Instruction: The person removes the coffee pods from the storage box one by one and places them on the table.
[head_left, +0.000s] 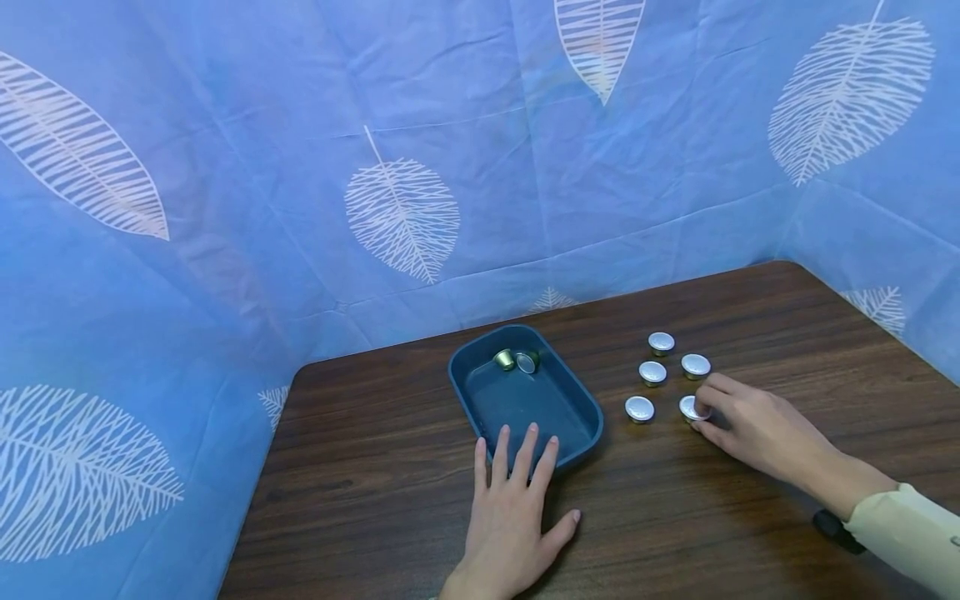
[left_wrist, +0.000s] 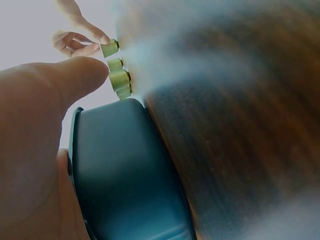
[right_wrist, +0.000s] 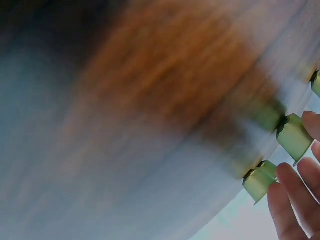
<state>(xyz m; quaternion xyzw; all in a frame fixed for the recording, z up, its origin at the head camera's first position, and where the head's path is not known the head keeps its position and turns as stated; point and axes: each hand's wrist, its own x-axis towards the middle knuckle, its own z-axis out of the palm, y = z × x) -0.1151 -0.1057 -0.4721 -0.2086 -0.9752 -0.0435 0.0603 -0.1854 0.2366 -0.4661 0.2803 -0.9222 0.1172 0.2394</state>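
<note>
Coffee capsules point(head_left: 652, 372), seven before you: small flared cups with greenish-gold, softly glossy bodies, each tapering to a narrow base that shows dark in your right wrist view; the wide ends carry round silver foil lids.

Item one, the pinched capsule point(head_left: 687, 407): lid up, near end of the right-hand pair on the wood-grain bench point(head_left: 360, 483). Your right hand point(head_left: 765, 433) holds it between thumb and curled forefinger, fingertips covering part of the foil.

Items two to five: the far capsule of that pair point(head_left: 695, 365) just behind it, and three more in a slightly slanting row to its left, all upright on their narrow ends, foil uppermost, set apart.

Items six and seven: in the far part of your dark blue tray point(head_left: 517, 408), a tipped capsule point(head_left: 505, 359) showing its shiny gold side, and beside it a leaning capsule point(head_left: 527, 363) displaying its foil disc.

Your left hand point(head_left: 506, 525): fingers straight and spread over the tray's near rim, thumb angled out to the right.

Backing: blue cloth point(head_left: 480, 83), white leaf prints.
</note>
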